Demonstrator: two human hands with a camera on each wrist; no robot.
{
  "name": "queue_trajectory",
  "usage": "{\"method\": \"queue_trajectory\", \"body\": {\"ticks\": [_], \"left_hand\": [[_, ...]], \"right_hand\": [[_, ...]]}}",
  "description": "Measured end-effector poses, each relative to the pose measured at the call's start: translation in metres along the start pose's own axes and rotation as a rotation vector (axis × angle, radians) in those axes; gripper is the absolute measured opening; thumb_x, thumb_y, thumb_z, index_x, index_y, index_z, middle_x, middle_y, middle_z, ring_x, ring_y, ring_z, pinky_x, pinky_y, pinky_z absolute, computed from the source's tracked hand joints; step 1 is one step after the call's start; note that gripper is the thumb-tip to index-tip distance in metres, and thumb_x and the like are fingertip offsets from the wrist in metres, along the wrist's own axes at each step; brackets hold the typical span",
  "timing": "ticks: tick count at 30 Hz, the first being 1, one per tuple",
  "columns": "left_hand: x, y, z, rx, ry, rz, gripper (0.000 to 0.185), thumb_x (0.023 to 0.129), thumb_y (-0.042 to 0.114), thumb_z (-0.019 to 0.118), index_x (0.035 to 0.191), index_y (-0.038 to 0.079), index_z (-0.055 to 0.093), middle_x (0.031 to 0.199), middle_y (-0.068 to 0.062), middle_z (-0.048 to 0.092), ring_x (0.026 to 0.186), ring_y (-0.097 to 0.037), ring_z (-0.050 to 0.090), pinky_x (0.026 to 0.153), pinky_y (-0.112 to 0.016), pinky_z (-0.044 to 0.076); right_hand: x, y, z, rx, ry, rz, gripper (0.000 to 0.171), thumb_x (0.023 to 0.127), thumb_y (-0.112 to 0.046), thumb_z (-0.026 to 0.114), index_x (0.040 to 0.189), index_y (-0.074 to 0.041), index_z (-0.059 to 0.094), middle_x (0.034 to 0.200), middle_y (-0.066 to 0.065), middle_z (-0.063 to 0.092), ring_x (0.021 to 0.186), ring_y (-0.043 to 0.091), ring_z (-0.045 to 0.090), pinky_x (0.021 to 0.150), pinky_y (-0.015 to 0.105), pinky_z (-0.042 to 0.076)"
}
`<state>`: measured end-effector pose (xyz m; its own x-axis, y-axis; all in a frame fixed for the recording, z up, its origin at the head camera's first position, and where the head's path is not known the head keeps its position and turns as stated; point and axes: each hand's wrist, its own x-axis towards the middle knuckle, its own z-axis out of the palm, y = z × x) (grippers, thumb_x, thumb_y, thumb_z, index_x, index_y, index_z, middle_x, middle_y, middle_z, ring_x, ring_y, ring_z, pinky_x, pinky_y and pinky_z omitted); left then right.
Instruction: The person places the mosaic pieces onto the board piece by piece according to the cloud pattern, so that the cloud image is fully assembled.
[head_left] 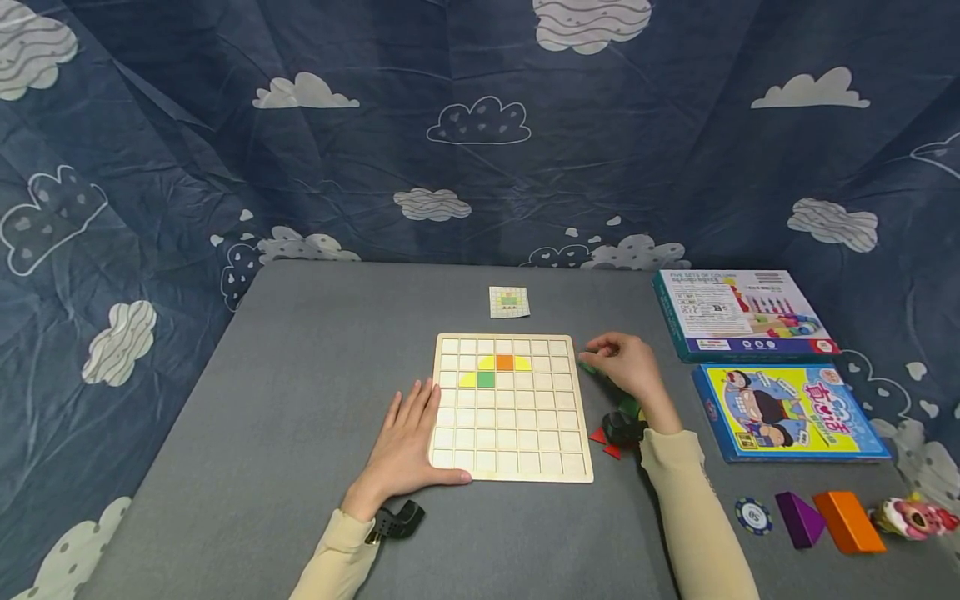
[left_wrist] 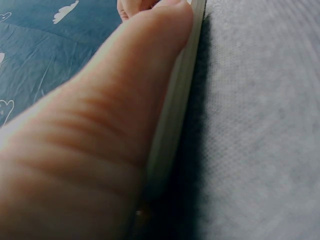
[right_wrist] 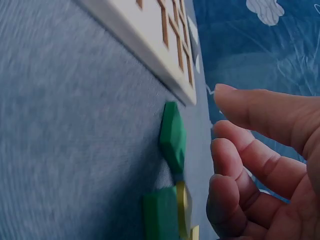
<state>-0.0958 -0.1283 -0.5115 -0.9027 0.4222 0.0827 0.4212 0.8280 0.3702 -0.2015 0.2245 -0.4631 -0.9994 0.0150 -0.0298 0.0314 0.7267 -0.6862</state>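
Note:
A pale wooden grid board [head_left: 517, 442] lies flat on the grey table. In its upper cells are an orange square [head_left: 505, 362], a green square [head_left: 486, 380] and several yellow pieces. My left hand [head_left: 408, 437] rests against the board's left edge, fingers spread, thumb along the near edge. To the right of the board, my right hand [head_left: 626, 362] hovers by a green piece [right_wrist: 172, 137]. The right wrist view shows its thumb and bent fingers apart, with nothing between them. Behind that piece lie a green block [right_wrist: 159, 212] and yellow pieces [right_wrist: 184, 210].
Red triangles [head_left: 612, 452] lie near the right wrist. A small pattern card [head_left: 509, 302] sits beyond the board. Two flat boxes, the white one [head_left: 742, 308] behind the blue one [head_left: 787, 412], stand at right. Nearer are a poker chip [head_left: 753, 517], purple block [head_left: 800, 520], orange block [head_left: 849, 522] and figurine [head_left: 915, 518].

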Motion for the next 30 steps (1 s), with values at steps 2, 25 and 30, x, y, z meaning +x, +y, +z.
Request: {"method": "queue_trajectory", "body": {"ticks": [2, 25, 30], "left_hand": [[0.0, 0.0, 0.0, 0.004, -0.002, -0.001, 0.129, 0.064, 0.084, 0.057, 0.152, 0.003, 0.007, 0.157, -0.013, 0.005, 0.143, -0.024, -0.001, 0.113, -0.042, -0.005], [0.001, 0.001, 0.0, 0.015, -0.01, -0.004, 0.13, 0.064, 0.084, 0.056, 0.151, 0.002, 0.006, 0.157, -0.014, 0.005, 0.143, -0.025, -0.002, 0.113, -0.042, -0.006], [0.001, 0.001, -0.001, 0.004, -0.001, -0.003, 0.13, 0.064, 0.083, 0.059, 0.151, 0.002, 0.007, 0.157, -0.014, 0.006, 0.143, -0.025, -0.001, 0.113, -0.042, -0.005]], "right_hand": [[0.0, 0.002, -0.001, -0.024, -0.004, 0.013, 0.027, 0.084, -0.025, 0.074, 0.099, -0.002, 0.07, 0.073, 0.005, 0.059, 0.063, 0.021, 0.049, 0.058, 0.032, 0.037], [-0.008, 0.009, -0.005, -0.118, -0.099, 0.019, 0.027, 0.081, -0.023, 0.076, 0.1, -0.007, 0.065, 0.088, 0.008, 0.058, 0.078, 0.025, 0.051, 0.064, 0.036, 0.038], [-0.012, 0.009, -0.003, -0.105, -0.078, 0.008, 0.025, 0.081, -0.02, 0.076, 0.098, -0.008, 0.062, 0.087, 0.008, 0.059, 0.076, 0.025, 0.052, 0.063, 0.036, 0.038]]}}
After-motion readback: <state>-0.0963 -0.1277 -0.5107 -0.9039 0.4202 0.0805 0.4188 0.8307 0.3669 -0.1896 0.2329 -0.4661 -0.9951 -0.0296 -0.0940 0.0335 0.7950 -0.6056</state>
